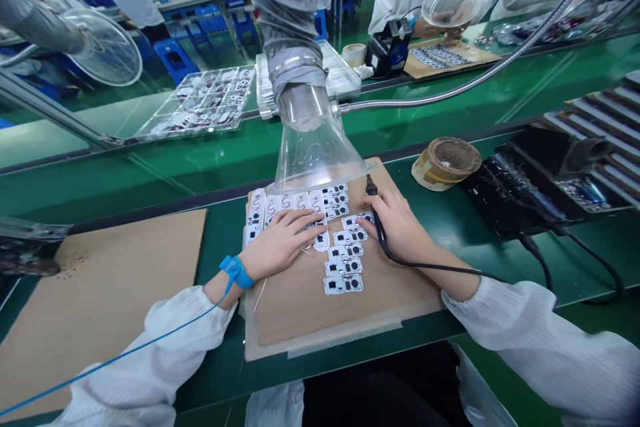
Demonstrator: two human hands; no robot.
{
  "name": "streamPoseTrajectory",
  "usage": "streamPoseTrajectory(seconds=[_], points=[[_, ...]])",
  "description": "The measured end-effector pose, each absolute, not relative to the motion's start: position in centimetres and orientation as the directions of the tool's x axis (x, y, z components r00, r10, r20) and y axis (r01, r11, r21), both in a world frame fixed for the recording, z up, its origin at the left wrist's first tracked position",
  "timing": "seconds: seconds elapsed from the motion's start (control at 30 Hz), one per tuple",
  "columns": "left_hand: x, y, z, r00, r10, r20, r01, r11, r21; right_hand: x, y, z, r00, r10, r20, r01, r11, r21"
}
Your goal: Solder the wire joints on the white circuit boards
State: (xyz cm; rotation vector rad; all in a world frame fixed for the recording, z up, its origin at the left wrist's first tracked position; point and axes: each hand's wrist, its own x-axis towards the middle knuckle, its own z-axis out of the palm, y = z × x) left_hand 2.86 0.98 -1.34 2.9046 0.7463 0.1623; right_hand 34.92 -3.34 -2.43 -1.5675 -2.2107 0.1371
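Note:
My left hand (283, 240), with a blue wrist strap (237, 272), lies over a row of white strips (256, 217) on the cardboard sheet (295, 313). Its fingers are spread and extended, and a thin wire shows beneath it. My right hand (397, 223) is curled round a black soldering iron (379, 230), whose tip I cannot make out. Its fingertips touch a small white circuit board (356, 221) at the top of a slanting column. More such boards (343, 284) lie below, between the hands.
A clear extraction hood (317, 153) hangs just above the boards. A tape roll (447, 161) and a black device (525, 180) with cables stand at right. Another cardboard sheet (125, 300) lies at left. Behind are component trays (205, 100) and other people.

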Motion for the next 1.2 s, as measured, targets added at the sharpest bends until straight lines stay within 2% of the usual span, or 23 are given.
streamPoseTrajectory(seconds=[0.27, 0.57, 0.7, 0.8, 0.97, 1.1, 1.2], points=[[2.1, 0.7, -1.6, 0.852, 0.513, 0.106, 0.486, -0.850, 0.202, 35.4, -3.9, -3.2, -0.264, 0.926, 0.269, 0.892, 0.340, -0.297], [0.3, 0.7, -1.0, 0.809, 0.569, 0.148, 0.525, -0.813, 0.252, 34.3, -1.8, -1.3, -0.197, 0.933, 0.300, 0.868, 0.309, -0.390], [-3.3, 1.1, -0.9, 0.669, 0.710, 0.218, 0.644, -0.701, 0.306, 31.8, 0.9, -1.3, -0.149, 0.952, 0.267, 0.909, 0.239, -0.343], [-4.9, 1.1, -1.7, 0.611, 0.769, 0.187, 0.698, -0.635, 0.331, 30.5, 2.2, -2.1, -0.119, 0.964, 0.238, 0.939, 0.187, -0.289], [-3.9, 0.3, -2.6, 0.611, 0.788, 0.078, 0.732, -0.599, 0.324, 30.9, 2.5, -2.4, -0.147, 0.965, 0.219, 0.957, 0.194, -0.214], [-2.6, -0.2, -2.7, 0.602, 0.796, 0.060, 0.745, -0.587, 0.318, 32.5, 2.1, -1.4, -0.185, 0.960, 0.209, 0.958, 0.224, -0.178], [-2.1, -0.3, -2.5, 0.593, 0.802, 0.072, 0.757, -0.586, 0.288, 32.7, 1.8, -0.9, -0.208, 0.953, 0.220, 0.947, 0.252, -0.197]])
